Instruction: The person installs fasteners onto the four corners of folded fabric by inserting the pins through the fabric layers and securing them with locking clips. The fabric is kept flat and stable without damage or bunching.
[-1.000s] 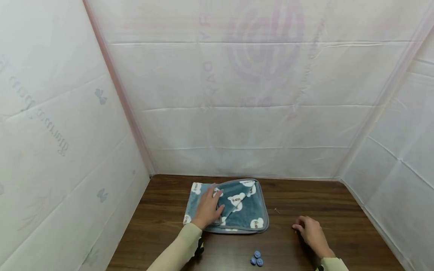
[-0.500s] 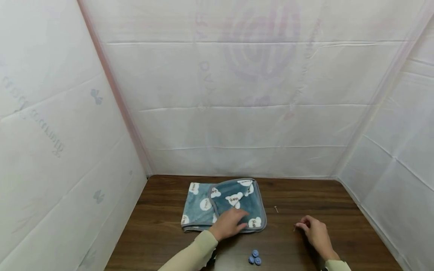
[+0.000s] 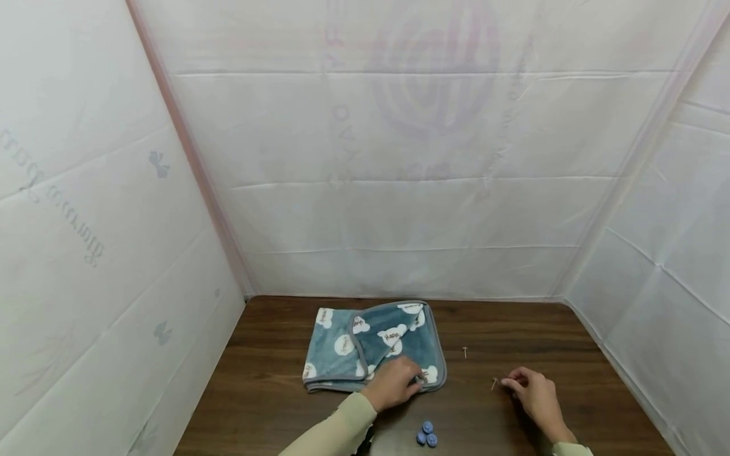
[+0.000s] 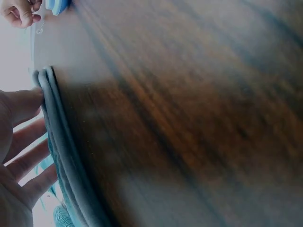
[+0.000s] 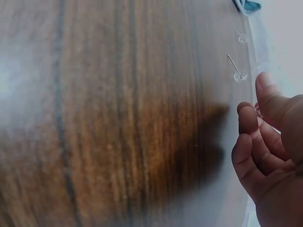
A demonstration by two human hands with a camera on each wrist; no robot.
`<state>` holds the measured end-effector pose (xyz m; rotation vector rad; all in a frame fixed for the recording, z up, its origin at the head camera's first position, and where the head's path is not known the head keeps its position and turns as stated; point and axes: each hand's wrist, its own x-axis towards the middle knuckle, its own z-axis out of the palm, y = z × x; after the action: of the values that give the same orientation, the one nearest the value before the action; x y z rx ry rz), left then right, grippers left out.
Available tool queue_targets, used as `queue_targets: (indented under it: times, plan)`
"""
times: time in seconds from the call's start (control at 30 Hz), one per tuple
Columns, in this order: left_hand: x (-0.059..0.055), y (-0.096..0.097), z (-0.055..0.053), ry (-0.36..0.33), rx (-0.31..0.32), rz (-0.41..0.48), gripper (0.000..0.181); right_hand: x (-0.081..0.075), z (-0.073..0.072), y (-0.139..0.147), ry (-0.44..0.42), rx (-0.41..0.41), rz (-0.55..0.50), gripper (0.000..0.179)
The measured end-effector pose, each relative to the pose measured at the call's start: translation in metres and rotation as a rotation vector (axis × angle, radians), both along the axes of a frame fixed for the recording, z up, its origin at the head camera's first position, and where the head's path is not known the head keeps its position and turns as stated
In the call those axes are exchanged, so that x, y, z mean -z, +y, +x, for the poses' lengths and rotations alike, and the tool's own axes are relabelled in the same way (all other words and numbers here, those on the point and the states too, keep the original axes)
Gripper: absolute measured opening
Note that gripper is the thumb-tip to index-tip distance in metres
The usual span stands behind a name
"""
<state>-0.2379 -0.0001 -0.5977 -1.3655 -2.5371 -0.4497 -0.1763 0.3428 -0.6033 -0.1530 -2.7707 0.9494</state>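
**Blanket touched at front edge by left hand; clear pin pinched in right**

Folded teal blanket (image 3: 376, 342) is laid on the brown wood-grain counter (image 3: 245, 421), near the back, left of the right hand. Grey trim; white bear-head patches, lettered. A curved-edge flap is lapped over the lighter left part.

Left hand (image 3: 392, 384) is set at the blanket's front edge, toward its right end. Thumb is laid against the trim, other fingers are spread over the cloth side. Left grip: contact confirmed; whether the edge is pinched cannot be told.

Right hand (image 3: 535, 396) is held apart, to the right. Right grip: clear pin (image 5: 258, 110) is pinched between thumb and fingertip, mostly hidden.

Two loose pins are seen: near pin (image 3: 494, 384) just beside the right hand, far pin (image 3: 464, 353) between that and the blanket. Three blue discs (image 3: 427, 434) are clustered in front of the blanket. Counter is backed by white sheeting (image 3: 342, 215).
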Motion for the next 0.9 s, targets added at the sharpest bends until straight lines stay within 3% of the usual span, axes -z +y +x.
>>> queue_targets:
  times: [0.1, 0.27, 0.47, 0.7, 0.83, 0.9]
  plan:
    - [-0.001, 0.002, 0.0, 0.022, -0.013, -0.036, 0.01, 0.0, 0.0, 0.001, 0.013, -0.007, 0.025, 0.015]
    - [-0.001, 0.005, 0.003, 0.137, -0.036, -0.11, 0.018, 0.002, 0.001, 0.0, 0.066, -0.032, 0.06, 0.015]
    - [0.0, 0.007, 0.008, 0.203, -0.083, -0.112, 0.009, 0.004, 0.002, -0.002, 0.101, -0.036, 0.06, 0.016]
    - [0.003, 0.009, 0.005, 0.077, -0.138, -0.017, 0.004, 0.006, 0.001, -0.002, 0.1, -0.039, 0.05, 0.005]
    - [0.001, 0.008, 0.002, 0.019, -0.148, 0.015, 0.006, 0.01, 0.0, -0.001, 0.178, -0.065, 0.039, 0.013]
    - [-0.002, 0.007, 0.001, -0.042, -0.145, 0.048, 0.008, 0.011, -0.001, -0.001, 0.216, -0.075, 0.036, 0.018]
